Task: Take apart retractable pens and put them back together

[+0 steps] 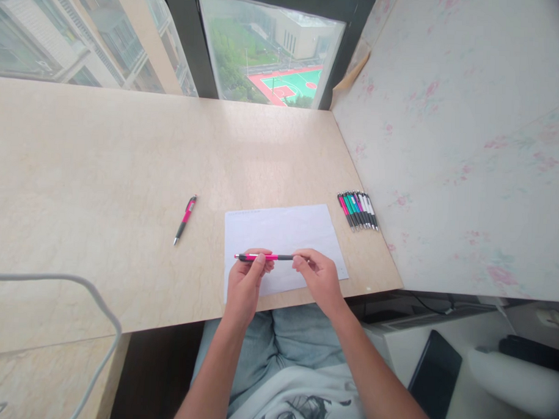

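A pink and black pen (pixel 278 257) is held level over a white sheet of paper (pixel 283 231) near the desk's front edge. My left hand (pixel 246 281) pinches the pen's left part between thumb and fingers. My right hand (pixel 317 273) pinches its right end. Both hands are closed on the same pen. A second pink and black pen (pixel 185 219) lies alone on the desk to the left of the paper. A row of several pens (pixel 358 210) in pink, green, white and black lies to the right of the paper.
The beige marble desk (pixel 102 166) runs to a window at the back and a floral-papered wall (pixel 469 149) on the right. A white cable (pixel 93 288) loops at the front left. A dark phone (pixel 435 377) lies on a low surface at the lower right.
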### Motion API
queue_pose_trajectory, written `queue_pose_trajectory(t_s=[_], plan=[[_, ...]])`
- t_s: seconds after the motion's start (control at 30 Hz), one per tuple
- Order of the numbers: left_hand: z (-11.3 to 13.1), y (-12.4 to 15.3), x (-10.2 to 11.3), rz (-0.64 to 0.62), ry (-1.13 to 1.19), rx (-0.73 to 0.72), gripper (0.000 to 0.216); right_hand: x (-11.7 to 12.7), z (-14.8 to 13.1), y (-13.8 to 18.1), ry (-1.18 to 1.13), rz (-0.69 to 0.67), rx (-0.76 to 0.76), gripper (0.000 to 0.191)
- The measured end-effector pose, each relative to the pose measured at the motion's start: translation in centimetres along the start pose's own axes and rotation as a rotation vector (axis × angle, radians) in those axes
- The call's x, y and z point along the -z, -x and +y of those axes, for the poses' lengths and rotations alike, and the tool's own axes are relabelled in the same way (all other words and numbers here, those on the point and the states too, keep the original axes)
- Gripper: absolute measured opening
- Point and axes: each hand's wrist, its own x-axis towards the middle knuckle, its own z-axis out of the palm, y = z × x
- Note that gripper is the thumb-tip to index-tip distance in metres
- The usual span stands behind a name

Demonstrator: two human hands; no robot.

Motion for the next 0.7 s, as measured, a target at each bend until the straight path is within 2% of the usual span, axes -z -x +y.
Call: queue_pose_trajectory(t_s=[0.07, 0.13, 0.23, 0.33, 0.5, 0.6, 0.7], plan=[[0.03, -0.12, -0.01, 0.027, 0.014, -0.003, 0.024, 0.02, -0.13, -0.05, -0.027, -0.009, 0.042, 0.019], [0.05, -0.13, -0.01, 0.032, 0.017, -0.003, 0.024, -0.02, -0.10, -0.02, -0.076, -0.023, 0.035, 0.029], [0.05, 0.03, 0.01, 0.015, 0.007, 0.009, 0.024, -0.11, 0.16, 0.01, -0.147, -0.065, -0.056, 0.028], [0.03, 0.23, 0.01, -0.004, -0.012, 0.021, 0.026, -0.10, 0.37, -0.05, -0.116, -0.081, -0.107, 0.040], [0.09, 0.26, -0.05, 0.001, -0.005, 0.035, 0.026, 0.13, 0.54, -0.15, -0.092, -0.055, -0.068, 0.022], [0.07, 0.18, -0.10, 0.009, 0.010, 0.034, 0.026, 0.28, 0.68, -0.15, -0.158, -0.052, -0.048, 0.029], [-0.06, 0.18, -0.21, 0.007, 0.020, 0.043, 0.027, 0.46, 0.67, -0.23, -0.136, -0.068, -0.082, 0.027]])
